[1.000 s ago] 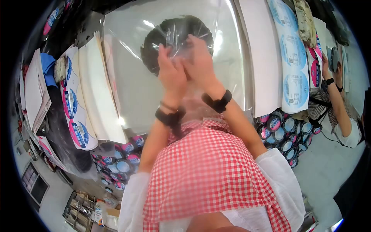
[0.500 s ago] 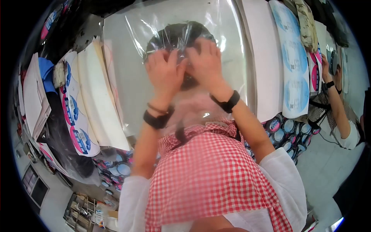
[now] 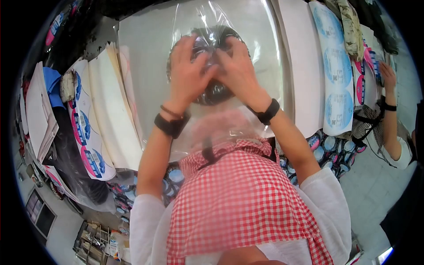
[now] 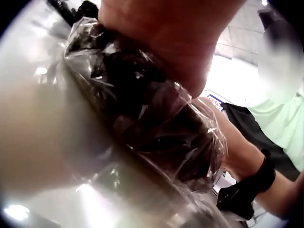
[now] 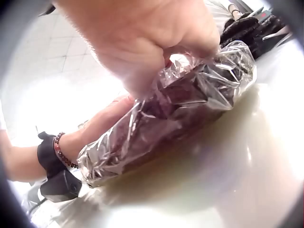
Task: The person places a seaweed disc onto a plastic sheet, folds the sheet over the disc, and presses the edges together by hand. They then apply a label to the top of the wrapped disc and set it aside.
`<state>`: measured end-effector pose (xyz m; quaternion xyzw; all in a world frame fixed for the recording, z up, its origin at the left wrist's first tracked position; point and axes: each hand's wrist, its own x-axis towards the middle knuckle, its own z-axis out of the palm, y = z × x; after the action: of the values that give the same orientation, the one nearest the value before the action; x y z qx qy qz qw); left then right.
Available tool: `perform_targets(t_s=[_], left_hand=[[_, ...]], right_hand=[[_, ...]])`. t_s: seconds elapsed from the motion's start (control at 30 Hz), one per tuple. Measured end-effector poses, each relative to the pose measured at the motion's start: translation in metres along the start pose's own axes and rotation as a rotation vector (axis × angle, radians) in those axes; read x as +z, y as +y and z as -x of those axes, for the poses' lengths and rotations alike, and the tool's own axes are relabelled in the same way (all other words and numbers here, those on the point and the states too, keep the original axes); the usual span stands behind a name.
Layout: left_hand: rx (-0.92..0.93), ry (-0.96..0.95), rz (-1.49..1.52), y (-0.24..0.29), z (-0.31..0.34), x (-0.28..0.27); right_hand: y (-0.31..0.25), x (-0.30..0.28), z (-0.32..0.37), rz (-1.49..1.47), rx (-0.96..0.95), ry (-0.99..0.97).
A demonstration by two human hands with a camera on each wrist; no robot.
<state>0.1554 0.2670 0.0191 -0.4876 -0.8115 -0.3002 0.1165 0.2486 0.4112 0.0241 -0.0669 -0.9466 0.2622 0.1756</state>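
Note:
A dark round disc [image 3: 218,90] in crinkled clear plastic film [image 3: 207,15] sits on the pale work surface in front of the person. Both hands rest on its top. The left hand [image 3: 187,73] lies over the left half, thumb pointing inward. Over the right half is the right hand [image 3: 240,73], its thumb close to the left one. Fingers on both hands look spread and slightly bent, a little blurred. In the wrist views the film-covered side of the disc [image 4: 142,109] shows below the palms; the fingertips are mostly hidden there.
Stacks of white sheets [image 3: 300,66] and strips of round blue labels [image 3: 336,66] lie at the right; paper sheets [image 3: 110,106] and pink-blue labels [image 3: 90,128] lie left. Several small labelled rounds [image 3: 333,150] are below the table edge. Another person's arm [image 3: 391,119] is at far right.
The hands have gone from close together and raised over the disc to spread across its top. The disc has shifted slightly toward the person, and creases in the film now run from its far side.

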Motion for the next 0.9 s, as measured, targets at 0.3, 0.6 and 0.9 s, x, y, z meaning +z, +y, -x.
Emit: perform_targets(t_s=[0.3,0.6,0.9], left_hand=[[-0.087,0.125,0.069,0.003,-0.007,-0.006],[0.058,-0.042,0.21,-0.018,-0.004,0.002],[-0.118,-0.201,0.37,-0.032,-0.017,0.004]], right_hand=[[0.01,0.009,-0.004,0.018,-0.059,-0.017],[0.01,0.003,-0.023,0.0,-0.261,-0.021],[0.01,0.011,-0.02,-0.215,-0.119,0.111]])
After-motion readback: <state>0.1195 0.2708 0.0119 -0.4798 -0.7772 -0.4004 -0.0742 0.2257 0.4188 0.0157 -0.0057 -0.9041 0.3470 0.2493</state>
